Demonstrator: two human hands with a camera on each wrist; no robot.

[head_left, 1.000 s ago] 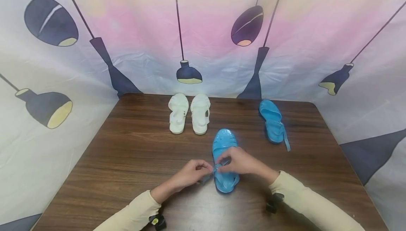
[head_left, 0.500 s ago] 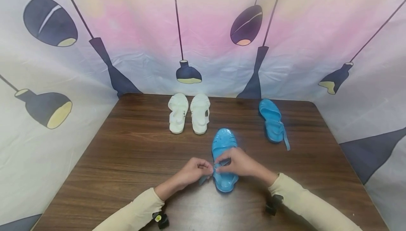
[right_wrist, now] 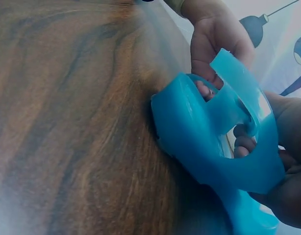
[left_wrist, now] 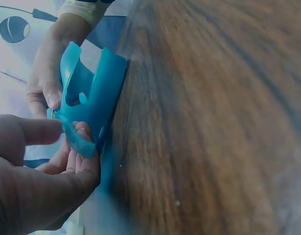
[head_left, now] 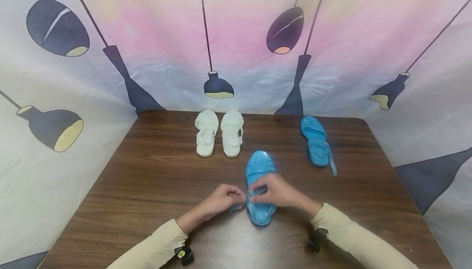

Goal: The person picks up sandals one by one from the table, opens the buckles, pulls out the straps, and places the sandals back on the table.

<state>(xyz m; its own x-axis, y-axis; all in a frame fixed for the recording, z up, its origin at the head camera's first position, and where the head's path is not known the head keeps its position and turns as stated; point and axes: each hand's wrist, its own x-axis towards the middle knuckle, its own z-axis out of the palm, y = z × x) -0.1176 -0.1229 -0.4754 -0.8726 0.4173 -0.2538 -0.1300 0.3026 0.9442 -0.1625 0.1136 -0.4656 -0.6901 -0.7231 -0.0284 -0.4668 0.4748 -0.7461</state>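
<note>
Left hand [head_left: 225,198] is pinching the loose end of the strap [left_wrist: 81,142], right hand [head_left: 278,190] is pinching it at the buckle [left_wrist: 53,114] — the nearer blue sandal [head_left: 261,210] is lying well inside the table's [head_left: 158,174] far edge, probably light, pliant, slick, best gripped there.

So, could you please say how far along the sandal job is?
Apparently done: the white sandals, straps closed. In hand: the near blue sandal, right hand gripping it, left hand pinching its strap. Probably remaining: the far blue sandal, its loose strap trailing.
</note>
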